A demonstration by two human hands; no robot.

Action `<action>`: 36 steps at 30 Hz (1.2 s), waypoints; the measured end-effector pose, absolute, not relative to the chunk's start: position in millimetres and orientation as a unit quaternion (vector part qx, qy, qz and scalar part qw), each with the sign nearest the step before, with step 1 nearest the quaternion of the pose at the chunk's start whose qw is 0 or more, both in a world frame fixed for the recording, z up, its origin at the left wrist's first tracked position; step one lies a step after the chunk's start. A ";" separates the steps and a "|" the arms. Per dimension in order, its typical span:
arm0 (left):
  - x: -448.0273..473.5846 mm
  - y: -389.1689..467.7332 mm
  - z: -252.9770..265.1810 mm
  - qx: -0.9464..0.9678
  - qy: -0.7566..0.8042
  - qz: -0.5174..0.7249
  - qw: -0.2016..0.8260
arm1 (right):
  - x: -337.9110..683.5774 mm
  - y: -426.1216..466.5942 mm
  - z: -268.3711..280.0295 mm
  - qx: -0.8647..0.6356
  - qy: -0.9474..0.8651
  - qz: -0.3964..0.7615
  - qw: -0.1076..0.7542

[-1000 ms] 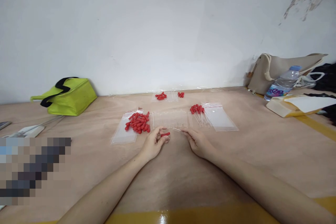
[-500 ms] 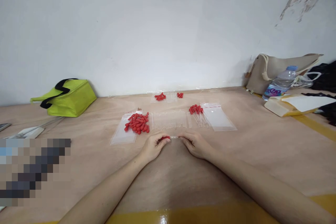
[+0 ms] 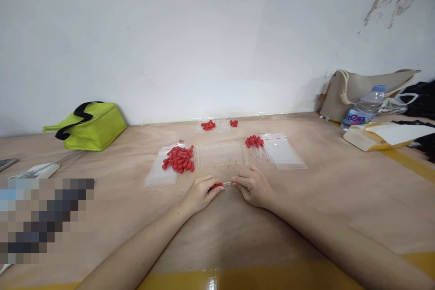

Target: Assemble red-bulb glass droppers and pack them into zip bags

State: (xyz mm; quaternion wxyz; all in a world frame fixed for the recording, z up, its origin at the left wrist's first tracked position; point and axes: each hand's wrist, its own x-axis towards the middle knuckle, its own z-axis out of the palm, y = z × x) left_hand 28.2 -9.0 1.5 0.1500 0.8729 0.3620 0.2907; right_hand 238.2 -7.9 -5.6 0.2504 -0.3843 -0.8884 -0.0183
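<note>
Evidently the step in hand is joining a red bulb (image 3: 216,185) to a tube (image 3: 227,183), at the centre of the frame, a little below the middle. The left hand (image 3: 200,194) is closed around the bulb, its open end facing right; the right hand (image 3: 253,189) pinches the tube's other end between thumb and fingers. Whether the tube's tip sits inside the bulb or only meets it is too small to tell. The next move seems to call for a steady push along the tube's line, with no sideways bending.

Just above the hands lies a row of loose tubes (image 3: 219,155). Left of it, a pile of bulbs (image 3: 178,159) partly covers a clear bag (image 3: 159,172); right of it, capped tubes (image 3: 255,142) lie beside another bag (image 3: 287,154). Farther out, a green bag (image 3: 98,128) stands at left and a bottle (image 3: 363,108) at right.
</note>
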 end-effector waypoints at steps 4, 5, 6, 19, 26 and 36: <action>29.1 -10.1 1.8 0.872 0.363 0.297 0.140 | 235.3 -9.1 -6.6 -0.376 -0.887 -0.006 0.268; 29.4 -10.4 2.2 0.872 0.364 0.298 0.137 | 234.2 -9.4 -6.5 -0.372 -0.887 0.001 0.274; 29.6 -10.7 2.6 0.872 0.364 0.299 0.136 | 233.0 -9.6 -6.2 -0.369 -0.886 0.006 0.279; 29.6 -6.3 6.7 0.864 0.368 0.309 0.147 | 230.5 -2.8 2.1 -0.342 -0.898 -0.040 0.275; 27.8 -5.1 5.0 0.822 0.433 0.341 0.144 | 254.7 17.0 12.1 -0.490 -0.822 -0.080 0.279; 28.7 -4.4 6.1 0.848 0.428 0.277 0.144 | 268.7 77.1 14.1 -0.732 -0.637 -0.008 0.240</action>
